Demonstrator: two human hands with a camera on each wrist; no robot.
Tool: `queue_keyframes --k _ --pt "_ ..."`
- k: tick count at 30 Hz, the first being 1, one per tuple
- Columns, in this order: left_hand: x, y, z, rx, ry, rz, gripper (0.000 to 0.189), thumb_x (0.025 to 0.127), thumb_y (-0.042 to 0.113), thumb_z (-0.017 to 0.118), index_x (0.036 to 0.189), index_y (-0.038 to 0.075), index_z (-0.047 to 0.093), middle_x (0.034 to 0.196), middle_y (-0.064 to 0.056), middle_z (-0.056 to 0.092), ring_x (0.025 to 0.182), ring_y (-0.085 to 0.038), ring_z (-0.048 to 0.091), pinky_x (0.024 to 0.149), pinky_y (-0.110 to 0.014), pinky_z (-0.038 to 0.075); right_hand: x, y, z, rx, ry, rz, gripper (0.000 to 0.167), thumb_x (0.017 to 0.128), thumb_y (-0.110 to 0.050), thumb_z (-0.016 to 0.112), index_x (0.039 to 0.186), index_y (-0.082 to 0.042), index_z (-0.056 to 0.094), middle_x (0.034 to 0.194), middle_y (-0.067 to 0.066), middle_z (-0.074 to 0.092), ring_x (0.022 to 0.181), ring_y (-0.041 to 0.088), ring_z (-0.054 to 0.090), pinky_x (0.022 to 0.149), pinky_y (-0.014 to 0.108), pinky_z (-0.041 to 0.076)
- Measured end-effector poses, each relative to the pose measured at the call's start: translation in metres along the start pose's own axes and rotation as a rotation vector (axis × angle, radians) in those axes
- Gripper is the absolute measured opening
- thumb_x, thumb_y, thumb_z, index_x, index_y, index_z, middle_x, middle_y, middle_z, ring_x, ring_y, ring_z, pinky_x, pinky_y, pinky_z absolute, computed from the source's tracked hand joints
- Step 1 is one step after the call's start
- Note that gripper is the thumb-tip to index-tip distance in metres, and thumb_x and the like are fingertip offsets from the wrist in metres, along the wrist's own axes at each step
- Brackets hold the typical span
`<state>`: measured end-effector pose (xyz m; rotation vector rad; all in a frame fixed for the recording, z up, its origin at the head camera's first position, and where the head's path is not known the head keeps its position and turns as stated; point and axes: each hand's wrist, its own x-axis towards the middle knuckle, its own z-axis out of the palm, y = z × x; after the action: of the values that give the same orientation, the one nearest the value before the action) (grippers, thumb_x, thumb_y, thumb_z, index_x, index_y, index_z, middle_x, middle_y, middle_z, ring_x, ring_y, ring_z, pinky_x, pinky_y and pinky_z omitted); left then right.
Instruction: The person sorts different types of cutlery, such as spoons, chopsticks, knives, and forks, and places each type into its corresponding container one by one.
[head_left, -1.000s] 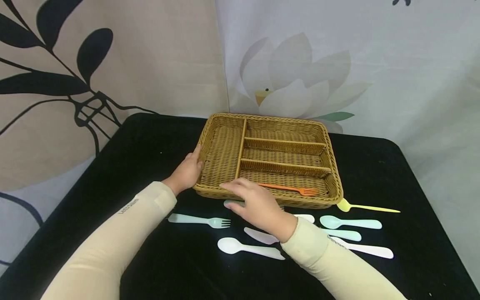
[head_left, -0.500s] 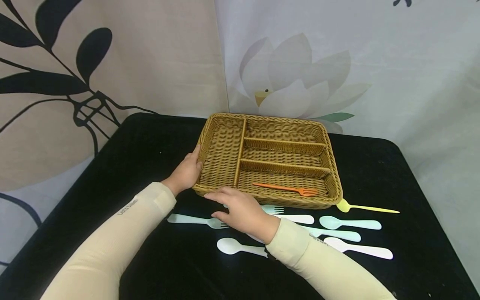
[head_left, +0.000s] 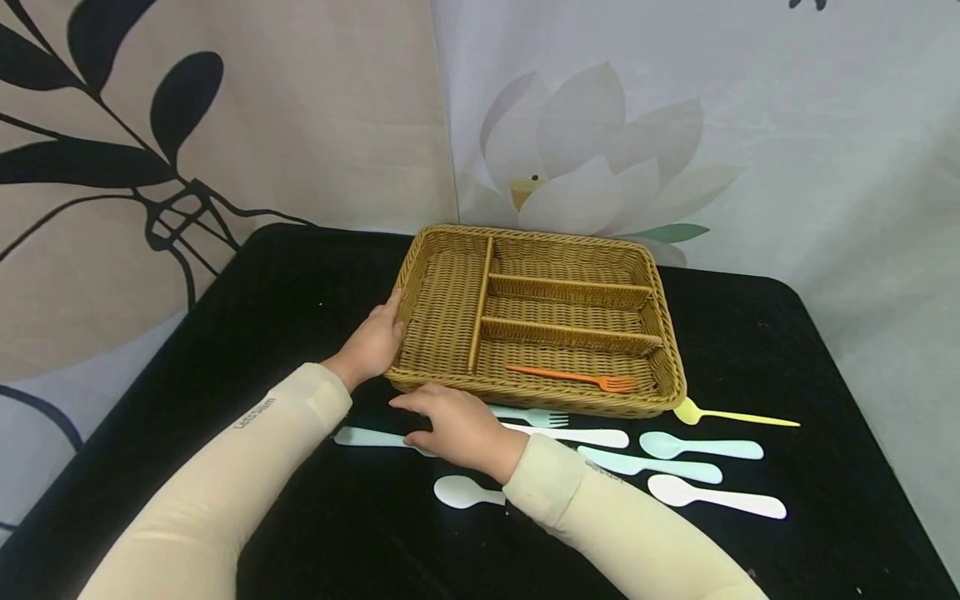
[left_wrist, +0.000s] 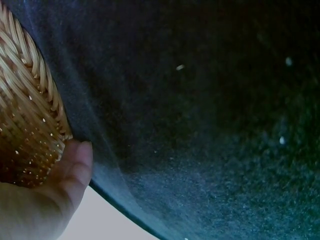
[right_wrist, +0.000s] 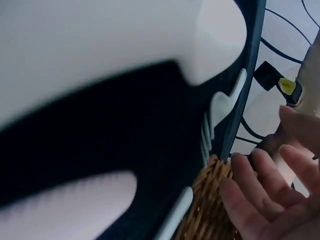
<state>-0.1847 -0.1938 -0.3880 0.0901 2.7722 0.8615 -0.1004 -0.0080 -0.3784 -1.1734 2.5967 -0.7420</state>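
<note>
A brown wicker cutlery tray (head_left: 442, 304) with compartments sits on the black table. My left hand (head_left: 371, 337) holds its left side; in the left wrist view the fingers (left_wrist: 82, 160) lie against the weave. An orange fork (head_left: 566, 375) lies in the front compartment. Above the table, just in front of the tray's front left part, my right hand (head_left: 453, 429) has loosely extended fingers and holds nothing. It covers the head of a mint fork (head_left: 367, 437). Another mint fork (head_left: 534, 416) lies right of the hand, near the tray's front wall.
Right of the hand lie a white-handled utensil (head_left: 592, 437), a mint knife (head_left: 652, 467), a mint spoon (head_left: 701, 447), a white spoon (head_left: 720, 497) and a yellow spoon (head_left: 738, 415). My right sleeve (head_left: 622, 508) partly covers another white spoon (head_left: 461, 492). A patterned curtain (head_left: 322, 108) hangs behind.
My right hand has moved left and toward me, from over the tray's front rim to the left mint fork. The left hand, tray and orange fork stay put.
</note>
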Motion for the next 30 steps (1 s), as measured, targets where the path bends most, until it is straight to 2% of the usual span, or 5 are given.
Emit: queue_keyframes --k 14,23,30 --pt "0.000 0.000 0.000 0.011 0.001 0.018 0.059 0.105 0.016 0.029 0.155 0.006 -0.002 0.147 -0.027 0.028 0.130 -0.037 0.039 0.110 -0.055 0.030 0.017 -0.007 0.007 -0.061 -0.144 0.047 0.041 0.086 -0.023 0.074 0.126 -0.017 0.065 0.117 0.001 0.066 0.103 0.011 0.062 0.086 0.024 0.050" --pt "0.001 0.000 0.001 0.006 -0.002 0.022 0.060 0.105 0.017 0.029 0.155 0.007 -0.002 0.147 -0.027 0.028 0.130 -0.037 0.038 0.110 -0.055 0.029 0.020 -0.008 0.010 -0.126 -0.158 0.057 0.039 0.085 -0.021 0.075 0.122 -0.017 0.068 0.114 -0.002 0.068 0.104 0.012 0.062 0.088 0.025 0.050" --pt "0.002 -0.002 0.000 0.006 -0.002 0.036 0.059 0.105 0.015 0.028 0.155 0.005 -0.002 0.149 -0.028 0.026 0.134 -0.038 0.034 0.112 -0.055 0.027 0.025 -0.010 0.013 -0.158 -0.176 0.069 0.036 0.084 -0.019 0.076 0.120 -0.019 0.070 0.106 -0.004 0.070 0.093 0.007 0.063 0.080 0.021 0.050"
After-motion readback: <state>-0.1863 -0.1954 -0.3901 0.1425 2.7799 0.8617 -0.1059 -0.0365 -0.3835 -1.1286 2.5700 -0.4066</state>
